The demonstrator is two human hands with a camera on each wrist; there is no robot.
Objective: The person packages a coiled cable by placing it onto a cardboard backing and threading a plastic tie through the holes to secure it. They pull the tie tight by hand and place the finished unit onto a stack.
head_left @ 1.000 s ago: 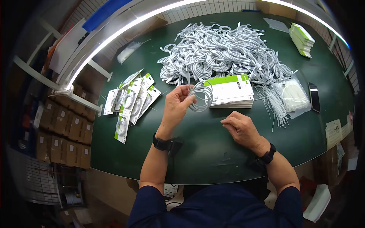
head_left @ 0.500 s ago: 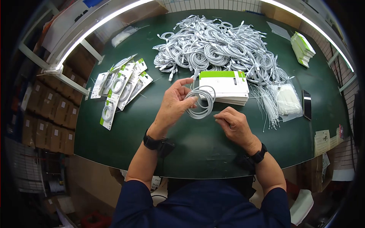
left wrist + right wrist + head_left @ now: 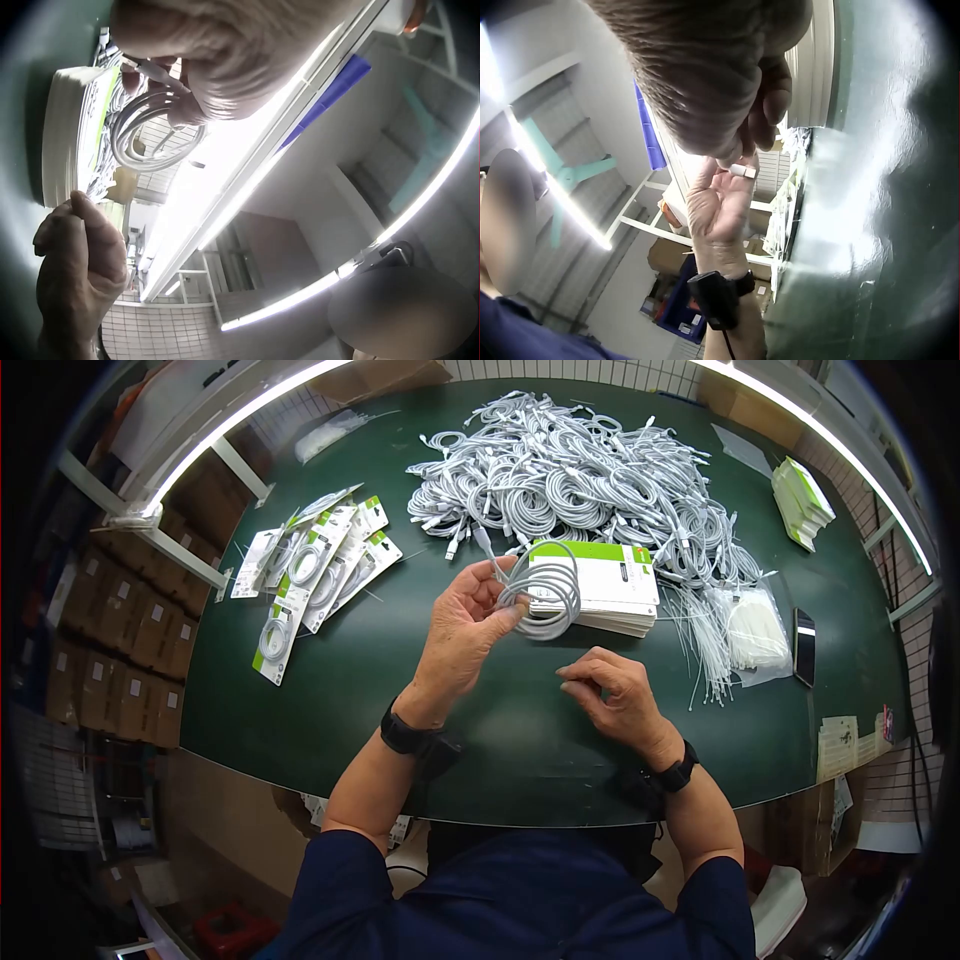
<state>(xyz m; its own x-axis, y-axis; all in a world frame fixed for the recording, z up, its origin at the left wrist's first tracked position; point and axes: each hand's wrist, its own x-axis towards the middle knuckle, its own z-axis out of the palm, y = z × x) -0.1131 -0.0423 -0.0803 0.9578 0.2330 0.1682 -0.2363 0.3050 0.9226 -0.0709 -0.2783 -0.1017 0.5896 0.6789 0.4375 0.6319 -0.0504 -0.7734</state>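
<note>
My left hand (image 3: 462, 635) pinches a coil of grey-white cable (image 3: 550, 626) between thumb and fingers. The coil is held above the table, overlapping the left edge of a stack of white-and-green cards (image 3: 605, 582) in the head view. A plug end sticks up past the fingers. In the right wrist view a white plug (image 3: 741, 172) shows in front of the left palm. My right hand (image 3: 618, 695) hovers nearer to me, below the card stack, its fingers loosely curled; nothing shows in it. Behind the stack spreads a large pile of coiled cables (image 3: 560, 475).
Carded cables (image 3: 300, 565) lie overlapping at the left of the green table (image 3: 500, 760). To the right are loose white cable ties (image 3: 700, 650), a clear bag of ties (image 3: 755, 630) and a phone (image 3: 804, 645). More green-and-white cards (image 3: 800, 505) stand at the far right.
The head view has shifted. My left hand has lifted the coil slightly up and away from me, so it now overlaps the card stack. The right hand has barely moved.
</note>
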